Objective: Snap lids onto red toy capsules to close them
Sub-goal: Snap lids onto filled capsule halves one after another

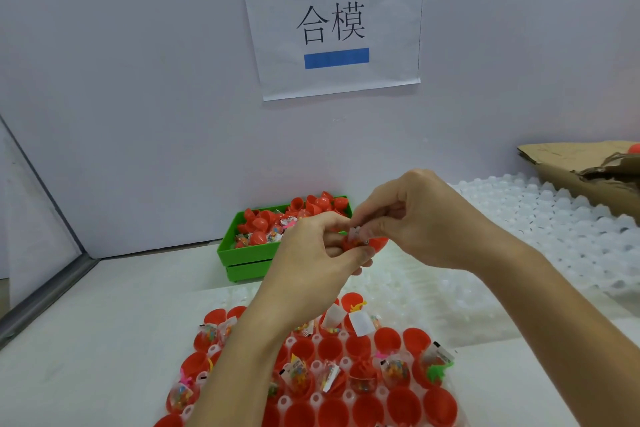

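Both hands are raised above the bench (104, 322), meeting over one red capsule half (375, 242). The left hand (311, 253) grips the half from below, fingers curled round it. The right hand (415, 218) pinches down at its rim, where a small white-edged toy packet (356, 234) stands proud of the opening. No lid is visible on this capsule.

Judgement: the step in hand is seating the packet before capping. The packet should go fully below the rim; any film caught at the edge would likely stop the lid from snapping shut. The left hand should keep the half upright and steady while the right presses.

Further open halves, several holding packets, sit in a clear tray (346, 362) at the near edge. A green bin (242, 253) of loose red parts stands at the far centre, beside the wall.
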Demonstrator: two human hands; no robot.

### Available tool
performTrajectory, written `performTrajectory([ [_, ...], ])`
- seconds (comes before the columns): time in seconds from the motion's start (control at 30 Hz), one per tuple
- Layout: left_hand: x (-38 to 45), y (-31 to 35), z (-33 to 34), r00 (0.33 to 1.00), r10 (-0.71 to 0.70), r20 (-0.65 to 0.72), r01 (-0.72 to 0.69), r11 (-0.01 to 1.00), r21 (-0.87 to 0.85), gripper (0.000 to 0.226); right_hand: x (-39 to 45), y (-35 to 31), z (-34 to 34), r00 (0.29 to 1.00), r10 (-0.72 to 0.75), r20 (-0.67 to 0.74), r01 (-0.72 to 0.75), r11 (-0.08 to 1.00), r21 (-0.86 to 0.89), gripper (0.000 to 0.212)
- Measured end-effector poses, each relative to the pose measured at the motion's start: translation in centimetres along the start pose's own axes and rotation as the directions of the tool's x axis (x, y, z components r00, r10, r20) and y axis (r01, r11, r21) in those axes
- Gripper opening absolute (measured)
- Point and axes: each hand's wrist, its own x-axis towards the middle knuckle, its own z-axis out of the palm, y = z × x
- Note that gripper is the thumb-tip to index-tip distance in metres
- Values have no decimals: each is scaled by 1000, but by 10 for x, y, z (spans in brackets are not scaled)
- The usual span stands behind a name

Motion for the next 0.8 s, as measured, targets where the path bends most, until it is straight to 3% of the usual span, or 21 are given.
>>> performTrajectory([
  [0.4, 0, 3, 2, 991, 58, -119, -76, 985, -153, 14, 2, 4, 1, 991, -49, -124, 69, 985, 156, 9],
  [0.53, 1, 3, 0, 989, 48, -136, -75, 977, -200, 11, 2, 3, 3, 991, -39, -129, 65, 976, 208, 15],
  [0.67, 1, 2, -4, 985, 16, -171, -67, 953, -297, 13, 3, 10, -4, 964, 31, -263, 33, 971, 236, 18],
  [0.7, 1, 2, -5, 984, 14, -177, -70, 947, -315, 14, 3, 13, -7, 969, 106, -221, -43, 962, 271, 21],
  [0.8, 0, 4, -8, 984, 17, -178, -78, 936, -344, 13, -2, 23, -14, 930, 310, 199, -364, 850, 379, 54],
])
